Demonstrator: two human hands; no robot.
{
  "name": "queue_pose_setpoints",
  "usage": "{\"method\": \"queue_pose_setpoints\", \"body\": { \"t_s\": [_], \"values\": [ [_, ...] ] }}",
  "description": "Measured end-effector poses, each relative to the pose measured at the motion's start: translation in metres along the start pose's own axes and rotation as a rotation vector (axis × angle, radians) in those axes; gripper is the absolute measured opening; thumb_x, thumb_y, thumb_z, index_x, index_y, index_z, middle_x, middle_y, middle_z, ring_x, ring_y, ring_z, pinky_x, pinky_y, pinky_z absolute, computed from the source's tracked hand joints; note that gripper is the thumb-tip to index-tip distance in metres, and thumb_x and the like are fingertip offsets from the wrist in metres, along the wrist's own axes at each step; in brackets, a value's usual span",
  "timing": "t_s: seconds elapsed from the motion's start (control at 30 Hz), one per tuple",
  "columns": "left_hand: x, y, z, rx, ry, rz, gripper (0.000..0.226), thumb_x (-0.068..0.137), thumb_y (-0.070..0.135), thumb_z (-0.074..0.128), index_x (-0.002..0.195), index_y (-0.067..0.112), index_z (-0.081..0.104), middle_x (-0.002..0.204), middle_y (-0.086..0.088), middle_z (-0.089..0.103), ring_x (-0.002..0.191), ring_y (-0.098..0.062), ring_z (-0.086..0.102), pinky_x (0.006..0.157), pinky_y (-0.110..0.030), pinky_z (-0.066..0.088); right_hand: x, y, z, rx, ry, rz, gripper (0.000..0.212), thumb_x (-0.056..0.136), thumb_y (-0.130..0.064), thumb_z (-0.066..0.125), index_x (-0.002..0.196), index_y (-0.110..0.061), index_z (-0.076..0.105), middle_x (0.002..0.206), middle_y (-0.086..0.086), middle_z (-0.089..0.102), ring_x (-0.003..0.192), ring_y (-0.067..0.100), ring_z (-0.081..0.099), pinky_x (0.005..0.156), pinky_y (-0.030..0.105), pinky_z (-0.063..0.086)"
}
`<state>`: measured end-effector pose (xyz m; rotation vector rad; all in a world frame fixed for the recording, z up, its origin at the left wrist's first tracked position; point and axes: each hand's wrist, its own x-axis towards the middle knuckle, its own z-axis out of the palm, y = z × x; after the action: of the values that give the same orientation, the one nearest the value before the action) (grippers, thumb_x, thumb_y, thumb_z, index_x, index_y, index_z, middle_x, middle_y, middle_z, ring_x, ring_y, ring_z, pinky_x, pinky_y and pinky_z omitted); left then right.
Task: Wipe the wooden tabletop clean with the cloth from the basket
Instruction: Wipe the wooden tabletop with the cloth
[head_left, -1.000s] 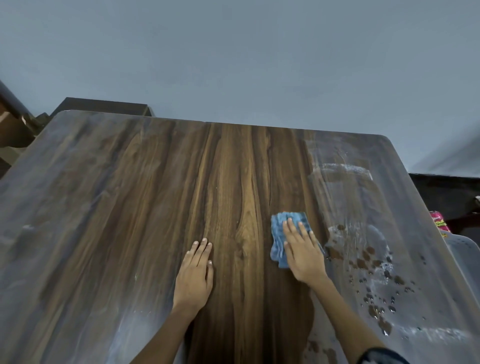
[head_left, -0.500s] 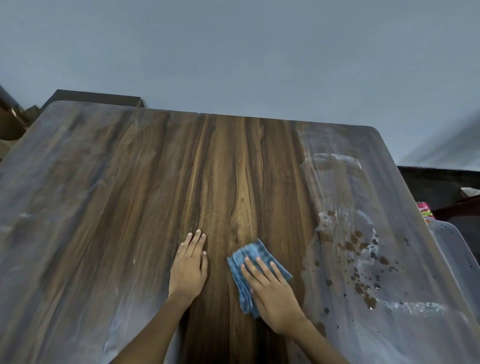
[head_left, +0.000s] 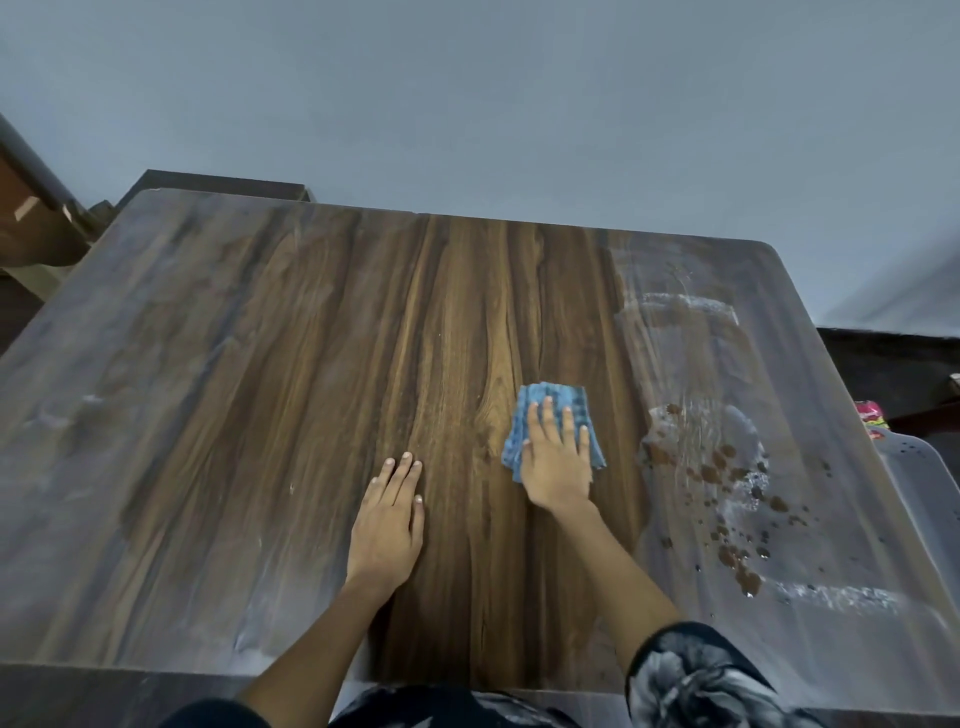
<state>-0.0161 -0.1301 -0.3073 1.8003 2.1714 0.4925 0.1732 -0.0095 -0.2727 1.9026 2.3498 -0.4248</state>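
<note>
A wooden tabletop (head_left: 291, 395) fills the view, dark and clean in a middle band, dusty grey at both sides. A folded blue cloth (head_left: 550, 405) lies right of centre. My right hand (head_left: 558, 457) presses flat on it with straight fingers. My left hand (head_left: 387, 519) rests flat on the bare wood, to the left of the cloth. Brown spots and wet smears (head_left: 727, 478) cover the wood to the right of the cloth.
A grey plastic container (head_left: 924, 467) stands off the table's right edge, with a pink packet (head_left: 872, 413) beside it. Dark furniture (head_left: 218, 184) sits behind the far left corner. A grey wall rises beyond the table.
My right hand has pushed the cloth away from me and to the right, back up the clean band. My left hand has stayed flat in place.
</note>
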Motion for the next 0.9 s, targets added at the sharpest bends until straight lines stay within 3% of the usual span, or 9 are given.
{"method": "queue_pose_setpoints", "body": {
  "t_s": [0.13,0.2,0.3,0.43,0.53,0.67,0.73,0.83,0.9],
  "values": [
    [-0.004,0.0,-0.001,0.002,0.002,0.004,0.061,0.091,0.039,0.012,0.14,0.011,0.034,0.148,0.0,0.031,0.139,-0.013,0.017,0.113,-0.03,0.014,-0.046,-0.011,0.019,-0.073,-0.04,-0.245,0.064,0.089,-0.039,0.003,0.15,-0.019,0.006,0.158,-0.002,0.004,0.145,0.02,-0.002,0.118,0.041,-0.002],
    [-0.006,0.0,-0.001,0.008,0.006,-0.001,0.06,0.091,0.038,0.012,0.14,0.011,0.035,0.148,-0.001,0.033,0.139,-0.014,0.018,0.113,-0.03,0.015,-0.078,-0.002,0.028,-0.109,-0.036,-0.353,0.062,0.088,-0.036,0.021,0.147,-0.017,0.027,0.154,0.0,0.026,0.143,0.02,0.015,0.115,0.041,0.011],
    [-0.01,0.0,0.0,0.003,0.01,-0.009,0.06,0.092,0.038,0.013,0.139,0.01,0.037,0.147,-0.002,0.034,0.139,-0.014,0.019,0.112,-0.031,0.017,-0.123,0.026,0.034,-0.132,-0.044,-0.396,0.058,0.084,-0.029,0.034,0.141,-0.016,0.04,0.147,-0.001,0.039,0.138,0.016,0.026,0.111,0.036,0.011],
    [-0.015,0.001,0.001,0.017,0.016,-0.026,0.061,0.091,0.038,0.01,0.14,0.011,0.036,0.148,-0.002,0.032,0.139,-0.015,0.018,0.113,-0.032,0.014,-0.133,0.071,0.031,-0.091,0.011,-0.226,0.058,0.089,-0.032,0.031,0.145,-0.018,0.028,0.149,-0.005,0.028,0.14,0.021,0.026,0.115,0.043,0.008],
    [-0.022,0.004,0.003,0.021,0.012,-0.049,0.063,0.09,0.039,0.007,0.141,0.012,0.033,0.15,-0.001,0.028,0.14,-0.013,0.013,0.114,-0.031,0.009,-0.098,0.087,0.019,-0.02,0.029,0.003,0.059,0.094,-0.042,0.008,0.149,-0.022,0.009,0.155,-0.007,0.01,0.144,0.023,0.007,0.116,0.044,0.002],
    [-0.033,0.009,0.006,0.009,0.018,-0.094,0.051,0.096,0.031,0.018,0.142,0.012,0.032,0.151,-0.002,0.027,0.141,-0.016,0.014,0.115,-0.034,0.011,-0.044,0.059,0.003,0.055,0.0,0.158,0.055,0.101,-0.034,0.018,0.151,-0.02,0.0,0.159,-0.002,-0.005,0.145,0.024,-0.005,0.117,0.045,0.0],
    [-0.041,0.013,0.007,-0.002,0.022,-0.106,0.046,0.098,0.024,0.026,0.142,0.011,0.031,0.151,-0.003,0.027,0.141,-0.017,0.013,0.115,-0.035,0.011,-0.037,0.033,0.002,0.067,-0.029,0.117,0.055,0.101,-0.033,0.02,0.15,-0.018,-0.002,0.158,0.0,-0.008,0.145,0.023,-0.007,0.116,0.044,-0.003],
    [-0.052,0.016,0.008,-0.008,0.041,-0.124,0.056,0.093,0.033,0.015,0.141,0.011,0.034,0.15,-0.002,0.029,0.141,-0.017,0.016,0.115,-0.037,0.014,-0.055,-0.006,0.012,0.039,-0.061,-0.082,0.056,0.101,-0.031,0.022,0.151,-0.018,-0.001,0.158,0.001,-0.007,0.145,0.021,-0.008,0.116,0.043,-0.004],
    [-0.058,0.016,0.011,0.003,0.06,-0.135,0.061,0.091,0.036,0.011,0.14,0.011,0.036,0.149,-0.002,0.031,0.14,-0.017,0.019,0.115,-0.037,0.015,-0.081,-0.021,0.026,0.001,-0.043,-0.257,0.055,0.1,-0.03,0.027,0.151,-0.017,0.009,0.159,0.001,0.003,0.146,0.022,0.001,0.116,0.043,-0.002]
  ]
}}
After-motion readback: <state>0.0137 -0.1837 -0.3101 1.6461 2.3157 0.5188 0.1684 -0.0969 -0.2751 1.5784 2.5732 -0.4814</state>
